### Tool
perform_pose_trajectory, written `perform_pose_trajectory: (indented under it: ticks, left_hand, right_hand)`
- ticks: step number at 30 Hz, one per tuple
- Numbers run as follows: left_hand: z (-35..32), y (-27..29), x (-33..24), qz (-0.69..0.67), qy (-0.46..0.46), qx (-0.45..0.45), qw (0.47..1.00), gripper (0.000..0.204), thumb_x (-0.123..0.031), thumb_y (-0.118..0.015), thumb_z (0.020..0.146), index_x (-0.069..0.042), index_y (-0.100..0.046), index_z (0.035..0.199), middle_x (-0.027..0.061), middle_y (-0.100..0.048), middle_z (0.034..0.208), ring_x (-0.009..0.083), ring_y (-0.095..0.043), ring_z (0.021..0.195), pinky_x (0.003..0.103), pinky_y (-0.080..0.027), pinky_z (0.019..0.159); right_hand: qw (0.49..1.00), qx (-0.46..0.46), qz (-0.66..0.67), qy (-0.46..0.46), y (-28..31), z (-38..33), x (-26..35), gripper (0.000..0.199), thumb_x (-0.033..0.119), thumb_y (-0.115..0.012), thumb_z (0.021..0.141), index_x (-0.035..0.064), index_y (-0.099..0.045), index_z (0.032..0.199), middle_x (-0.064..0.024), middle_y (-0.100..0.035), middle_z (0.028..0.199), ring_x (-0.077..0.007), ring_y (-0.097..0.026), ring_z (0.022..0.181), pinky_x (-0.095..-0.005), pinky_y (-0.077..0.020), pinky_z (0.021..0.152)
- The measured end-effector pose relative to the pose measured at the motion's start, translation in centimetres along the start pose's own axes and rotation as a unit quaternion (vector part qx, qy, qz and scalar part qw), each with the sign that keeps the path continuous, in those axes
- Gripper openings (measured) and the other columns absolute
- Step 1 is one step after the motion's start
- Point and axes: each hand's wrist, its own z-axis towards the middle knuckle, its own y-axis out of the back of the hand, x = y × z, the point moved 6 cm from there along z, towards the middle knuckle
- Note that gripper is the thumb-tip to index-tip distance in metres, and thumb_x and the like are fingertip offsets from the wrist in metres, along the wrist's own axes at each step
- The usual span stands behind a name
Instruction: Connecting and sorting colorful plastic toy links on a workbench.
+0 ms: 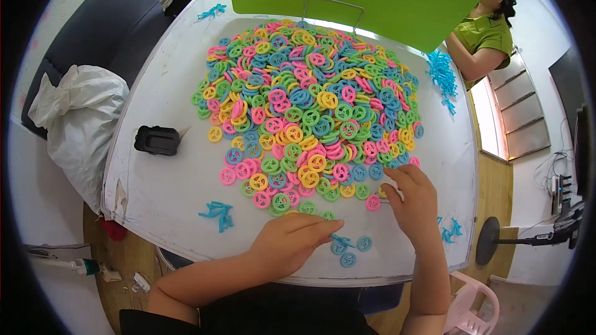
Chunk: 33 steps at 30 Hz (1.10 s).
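Note:
A large heap of small spoked plastic wheels (298, 99) in pink, yellow, green and blue covers the middle of the white table (167, 198). My left hand (288, 242) is closed, its fingertips pinching a small blue stick-like plastic piece (342, 240). Just beyond those fingertips lie three loose blue wheels (348, 260), one of them partly beneath the piece. My right hand (411, 201) reaches to the heap's near right edge with thumb and forefinger apart. Beside its thumb is a yellow wheel (383, 191), partly covered; a pink wheel (372, 203) lies close by.
Blue stick pieces lie in bunches at left (218, 213), right (452, 231) and far right (442, 74). A black tray (157, 141) sits on the left. A green board (366, 0) stands across the far side, with people beyond. A white sack (77, 124) is left of the table.

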Motion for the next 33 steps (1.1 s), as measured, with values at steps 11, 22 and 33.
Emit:
perform_pose_trajectory:
  ticks: [11,22,33]
  left_hand:
    - [-0.3,-0.4,1.8,-0.112,0.133,0.075,0.982,0.025,-0.006,-0.077,0.087,-0.006,-0.073,0.112,0.0072,-0.071,0.095,0.0202,-0.068,0.080,0.031,-0.054,0.065]
    - [-1.9,-1.8,3.8,-0.330,0.338,0.073,0.878,0.029,-0.001,-0.072,0.093,-0.001,-0.068,0.122,0.0064,-0.067,0.103,0.0091,-0.066,0.081,0.024,-0.056,0.066]
    - [-1.6,-1.2,3.5,-0.240,0.275,0.065,0.929,0.026,-0.002,-0.077,0.089,-0.003,-0.069,0.113,0.0047,-0.071,0.099,0.0097,-0.067,0.086,0.024,-0.053,0.068]
  right_hand:
    - [0.998,0.020,-0.051,0.004,-2.5,0.5,0.4,0.025,0.011,-0.080,0.076,0.0051,-0.072,0.098,-0.0095,-0.066,0.104,-0.0319,-0.065,0.093,-0.0416,-0.0531,0.081]
    - [0.995,-0.027,-0.093,0.036,-2.2,0.7,0.2,0.016,0.003,-0.072,0.077,0.0053,-0.072,0.093,-0.0105,-0.069,0.092,-0.0311,-0.066,0.087,-0.0402,-0.0535,0.078]
    - [0.703,0.191,0.655,-0.200,-2.4,-2.5,4.9,0.014,0.001,-0.073,0.089,-0.0023,-0.071,0.102,-0.0081,-0.068,0.098,-0.0129,-0.062,0.093,-0.0257,-0.0483,0.078]
